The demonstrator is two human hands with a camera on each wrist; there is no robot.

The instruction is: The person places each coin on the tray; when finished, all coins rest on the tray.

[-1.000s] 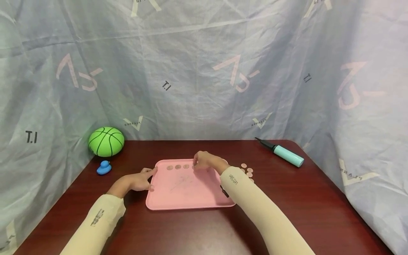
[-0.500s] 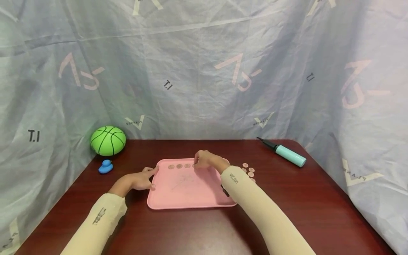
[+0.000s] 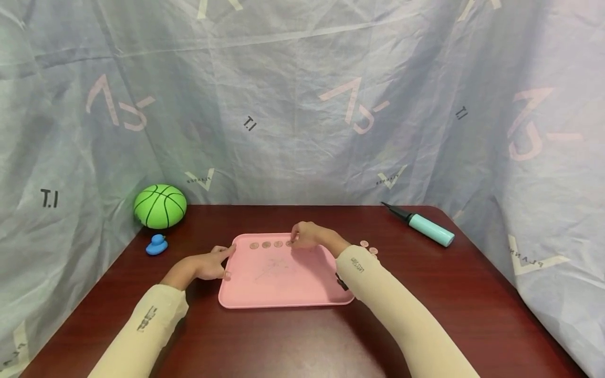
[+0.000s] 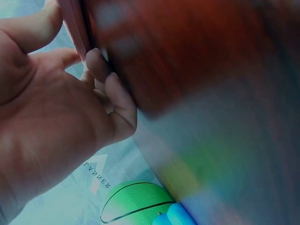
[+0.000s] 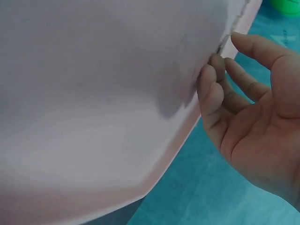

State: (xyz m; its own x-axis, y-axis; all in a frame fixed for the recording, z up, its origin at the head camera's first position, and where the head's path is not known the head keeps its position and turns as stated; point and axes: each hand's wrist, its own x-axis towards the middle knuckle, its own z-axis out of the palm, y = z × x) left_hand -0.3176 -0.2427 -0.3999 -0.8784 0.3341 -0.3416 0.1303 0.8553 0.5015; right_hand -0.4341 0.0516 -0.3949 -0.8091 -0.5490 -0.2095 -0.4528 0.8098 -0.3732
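A pink tray (image 3: 283,283) lies on the dark wood table. Several copper-coloured coins (image 3: 267,245) form a row along its far inner side. My right hand (image 3: 306,236) is over the row's right end, fingertips right by the last coin (image 3: 290,243). In the right wrist view the thumb (image 5: 255,49) stands apart from the bent fingers, which are low over the tray near its rim. My left hand (image 3: 210,264) holds the tray's left edge, thumb over the rim. In the left wrist view its other fingers (image 4: 119,101) curl outside that edge.
Loose coins (image 3: 364,243) lie on the table right of the tray, partly hidden by my right sleeve. A green ball (image 3: 160,206) and blue rubber duck (image 3: 156,245) sit at the left edge. A turquoise hand pump (image 3: 431,230) lies back right. Grey cloth (image 3: 293,105) hangs behind.
My right hand and forearm have shifted slightly right, uncovering more of the row's last coin. The sleeve now hides more of the loose coins. The left hand stays on the tray's edge.
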